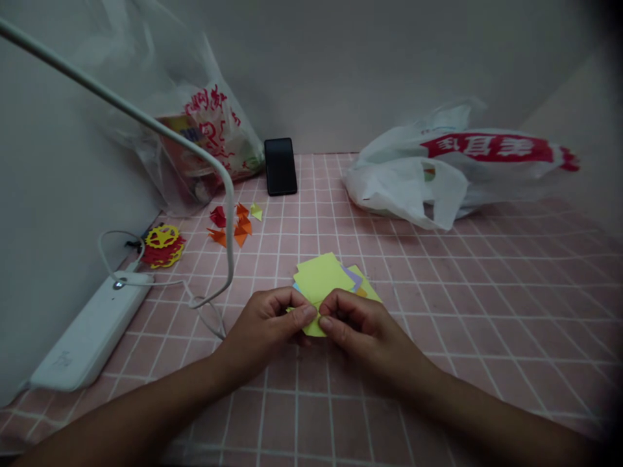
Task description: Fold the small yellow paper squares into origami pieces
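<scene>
Between my two hands is a small piece of yellow paper (314, 328), low in the middle of the head view. My left hand (275, 318) pinches its left side with thumb and forefinger. On its right side, my right hand (357, 322) grips it the same way. The fingers cover much of the piece, so its folds are hard to make out. Just beyond the fingertips lies a loose stack of square paper sheets (324, 275), yellow on top with purple, blue and orange edges peeking out.
Small folded paper pieces (242, 228) in red, orange and yellow lie back left, near yellow and red gear-shaped cutouts (163, 237). A white power strip (92, 331) and a bent white cable (226, 220) stand left. Behind are a black phone (281, 167) and plastic bags (403, 175).
</scene>
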The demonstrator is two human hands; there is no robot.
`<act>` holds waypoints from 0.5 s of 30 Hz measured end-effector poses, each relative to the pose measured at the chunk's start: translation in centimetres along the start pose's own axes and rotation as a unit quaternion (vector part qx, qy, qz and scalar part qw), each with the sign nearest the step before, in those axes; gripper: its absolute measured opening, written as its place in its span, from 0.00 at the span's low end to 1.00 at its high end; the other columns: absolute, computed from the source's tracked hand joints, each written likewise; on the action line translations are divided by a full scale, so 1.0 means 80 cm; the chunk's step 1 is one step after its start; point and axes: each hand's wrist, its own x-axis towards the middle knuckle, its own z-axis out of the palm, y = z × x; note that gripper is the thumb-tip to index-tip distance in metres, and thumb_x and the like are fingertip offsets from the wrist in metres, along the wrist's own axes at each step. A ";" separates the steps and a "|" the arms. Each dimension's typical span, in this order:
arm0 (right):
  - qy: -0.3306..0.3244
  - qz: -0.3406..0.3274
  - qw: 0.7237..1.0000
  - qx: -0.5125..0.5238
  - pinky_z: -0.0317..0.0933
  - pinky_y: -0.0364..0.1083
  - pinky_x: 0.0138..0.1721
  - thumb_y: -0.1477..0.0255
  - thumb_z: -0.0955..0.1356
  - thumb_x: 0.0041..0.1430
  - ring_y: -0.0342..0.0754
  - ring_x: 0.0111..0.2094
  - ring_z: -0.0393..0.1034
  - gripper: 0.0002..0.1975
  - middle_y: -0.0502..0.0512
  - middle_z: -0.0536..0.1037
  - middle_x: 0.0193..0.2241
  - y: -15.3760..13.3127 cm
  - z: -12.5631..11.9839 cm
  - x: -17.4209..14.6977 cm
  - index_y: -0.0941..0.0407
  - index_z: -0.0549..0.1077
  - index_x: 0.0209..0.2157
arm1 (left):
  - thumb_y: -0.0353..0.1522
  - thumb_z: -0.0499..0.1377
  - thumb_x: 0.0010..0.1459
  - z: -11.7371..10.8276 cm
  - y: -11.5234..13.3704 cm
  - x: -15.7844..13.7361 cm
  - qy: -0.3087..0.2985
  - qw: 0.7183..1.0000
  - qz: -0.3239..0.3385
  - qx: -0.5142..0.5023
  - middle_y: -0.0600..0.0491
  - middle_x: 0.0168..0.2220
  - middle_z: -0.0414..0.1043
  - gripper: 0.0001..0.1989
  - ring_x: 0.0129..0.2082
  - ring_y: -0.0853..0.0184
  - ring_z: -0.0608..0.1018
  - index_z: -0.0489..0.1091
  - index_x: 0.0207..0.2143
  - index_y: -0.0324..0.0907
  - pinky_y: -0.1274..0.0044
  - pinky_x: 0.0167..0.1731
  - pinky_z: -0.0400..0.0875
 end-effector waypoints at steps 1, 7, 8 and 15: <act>-0.002 0.013 1.000 0.013 0.48 0.42 0.21 0.68 0.65 0.58 0.40 0.20 0.54 0.10 0.45 0.63 0.20 0.000 0.000 0.000 0.55 0.64 0.25 | 0.38 0.64 0.54 0.000 0.000 0.000 0.000 1.000 -0.003 0.002 0.57 0.23 0.70 0.12 0.23 0.73 0.73 0.70 0.25 0.39 0.81 0.26 0.69; 0.023 0.051 0.997 0.054 0.50 0.40 0.19 0.65 0.67 0.57 0.39 0.18 0.56 0.11 0.44 0.64 0.17 0.004 0.003 0.001 0.55 0.63 0.26 | 0.40 0.66 0.52 0.000 -0.001 0.003 -0.007 0.999 -0.029 -0.019 0.57 0.25 0.70 0.13 0.24 0.72 0.72 0.71 0.27 0.39 0.79 0.27 0.69; 0.026 0.052 0.996 0.062 0.51 0.40 0.19 0.65 0.67 0.57 0.39 0.18 0.57 0.12 0.44 0.64 0.17 0.004 0.003 0.001 0.55 0.62 0.26 | 0.38 0.66 0.51 0.000 -0.002 0.003 -0.013 0.999 -0.028 -0.018 0.57 0.25 0.70 0.12 0.24 0.72 0.72 0.71 0.28 0.39 0.79 0.27 0.68; -0.009 0.048 0.992 0.120 0.52 0.40 0.20 0.59 0.68 0.57 0.38 0.18 0.59 0.15 0.45 0.66 0.19 0.007 0.001 0.000 0.56 0.64 0.27 | 0.35 0.65 0.51 0.000 0.007 0.000 -0.048 0.998 0.001 0.029 0.58 0.20 0.67 0.10 0.21 0.73 0.67 0.70 0.26 0.39 0.81 0.23 0.61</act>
